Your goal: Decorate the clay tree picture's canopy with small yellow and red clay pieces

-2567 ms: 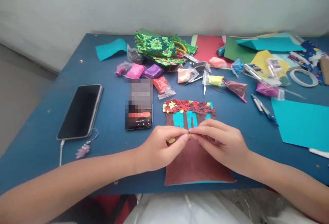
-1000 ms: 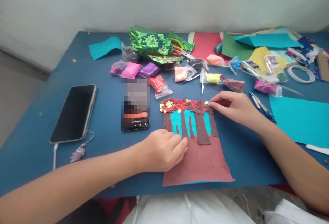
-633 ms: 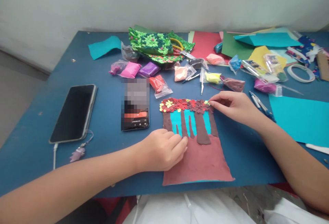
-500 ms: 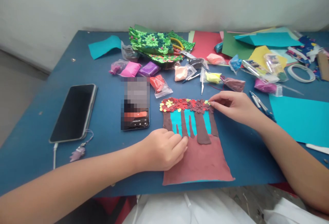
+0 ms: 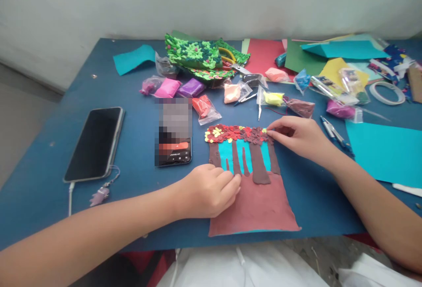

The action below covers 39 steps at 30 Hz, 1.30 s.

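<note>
A clay picture lies flat before me on turquoise paper, its lower part reddish brown. Dark brown clay tree trunks stand across its middle, and small red, yellow and brown clay petals crowd along the top. My right hand pinches thumb and forefinger together at the top right corner, touching the petals beside a yellow bit; what lies between the fingertips is too small to make out. With fingers curled in, my left hand rests on the picture's left side. Its palm and anything inside are hidden.
Bagged clay, such as a red pack and a yellow pack, lies beyond the picture. Two phones, one a black phone, lie left. Turquoise paper, pens and a tape roll lie right. Scissors rest behind.
My right hand has shifted very slightly left at the picture's top right corner, still pinching. The left hand and the picture stay in place.
</note>
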{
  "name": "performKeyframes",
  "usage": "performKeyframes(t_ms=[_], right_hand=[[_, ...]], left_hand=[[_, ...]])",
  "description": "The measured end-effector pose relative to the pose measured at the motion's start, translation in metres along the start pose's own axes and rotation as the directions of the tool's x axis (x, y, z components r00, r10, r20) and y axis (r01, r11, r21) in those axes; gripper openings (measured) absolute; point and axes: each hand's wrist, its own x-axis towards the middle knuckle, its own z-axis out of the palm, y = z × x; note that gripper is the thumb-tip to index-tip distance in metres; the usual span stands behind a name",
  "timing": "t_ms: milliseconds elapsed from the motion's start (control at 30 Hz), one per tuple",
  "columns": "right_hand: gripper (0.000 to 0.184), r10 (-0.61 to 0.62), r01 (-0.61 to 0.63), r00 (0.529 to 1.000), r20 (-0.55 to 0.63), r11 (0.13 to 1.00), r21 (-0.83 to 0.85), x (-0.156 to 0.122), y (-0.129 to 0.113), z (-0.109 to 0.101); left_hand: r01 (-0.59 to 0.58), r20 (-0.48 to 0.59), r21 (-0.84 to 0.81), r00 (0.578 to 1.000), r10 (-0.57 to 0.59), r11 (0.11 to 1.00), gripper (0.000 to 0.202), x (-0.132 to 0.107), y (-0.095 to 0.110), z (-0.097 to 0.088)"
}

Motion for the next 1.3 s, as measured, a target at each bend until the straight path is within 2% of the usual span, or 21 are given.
performKeyframes(t_ms=[233,300,367,433,500,533,600,667,700,767,867,967,1100,1167,1300], right_hand=[[0.017,0.005,-0.008,0.999,-0.053,0.999,-0.044,0.0,0.0,-0.002],[0.016,-0.002,-0.005,0.993,-0.118,0.998,-0.059,-0.001,-0.001,-0.004],[0.016,-0.048,0.023,0.971,-0.235,0.994,-0.108,-0.003,-0.005,-0.006],[0.015,-0.176,0.108,0.92,-0.35,0.973,-0.206,-0.007,-0.012,-0.006],[0.012,-0.381,0.264,0.844,-0.379,0.908,-0.324,-0.015,-0.023,-0.004],[0.009,-0.48,0.355,0.808,-0.341,0.859,-0.368,-0.02,-0.029,-0.001],[0.008,-0.668,0.557,0.707,-0.233,0.729,-0.399,-0.031,-0.042,0.007],[0.013,-0.772,0.697,0.626,-0.112,0.618,-0.364,-0.042,-0.053,0.017],[0.014,-0.797,0.733,0.596,-0.093,0.588,-0.341,-0.047,-0.058,0.022],[0.019,-0.802,0.75,0.585,-0.122,0.592,-0.295,-0.054,-0.064,0.03],[0.018,-0.782,0.74,0.6,-0.165,0.622,-0.257,-0.057,-0.067,0.034],[0.013,-0.774,0.734,0.614,-0.155,0.632,-0.25,-0.055,-0.066,0.03],[0.023,-0.783,0.764,0.611,-0.12,0.622,-0.173,-0.054,-0.065,0.027],[0.022,-0.784,0.77,0.608,-0.129,0.621,-0.148,-0.055,-0.064,0.029],[0.017,-0.772,0.761,0.623,-0.128,0.636,-0.128,-0.056,-0.064,0.031]], left_hand=[[-0.005,0.012,-0.018,1.0,0.005,1.0,0.019,-0.001,-0.001,0.0],[0.004,-0.015,-0.048,1.0,-0.005,0.999,0.022,-0.001,0.0,-0.002],[0.038,-0.049,-0.108,0.998,-0.044,0.993,0.027,-0.001,0.001,-0.004],[0.108,-0.061,-0.227,0.99,-0.125,0.968,0.031,0.0,0.004,-0.006],[0.22,-0.013,-0.405,0.969,-0.246,0.887,0.033,0.001,0.006,-0.008],[0.279,0.028,-0.495,0.952,-0.306,0.823,0.034,0.001,0.008,-0.008],[0.387,0.122,-0.637,0.905,-0.408,0.667,0.033,0.001,0.012,-0.009],[0.446,0.208,-0.733,0.866,-0.455,0.513,0.034,0.002,0.015,-0.01],[0.452,0.238,-0.772,0.857,-0.456,0.446,0.034,0.002,0.017,-0.011],[0.46,0.296,-0.817,0.852,-0.431,0.348,0.032,0.002,0.02,-0.013],[0.486,0.354,-0.818,0.847,-0.396,0.307,0.032,0.001,0.022,-0.016],[0.487,0.358,-0.813,0.85,-0.386,0.319,0.032,0.002,0.021,-0.018],[0.499,0.371,-0.789,0.852,-0.369,0.359,0.026,0.004,0.021,-0.019],[0.514,0.378,-0.768,0.845,-0.377,0.382,0.021,0.004,0.021,-0.017],[0.481,0.32,-0.76,0.863,-0.392,0.437,0.016,0.003,0.022,-0.013]])
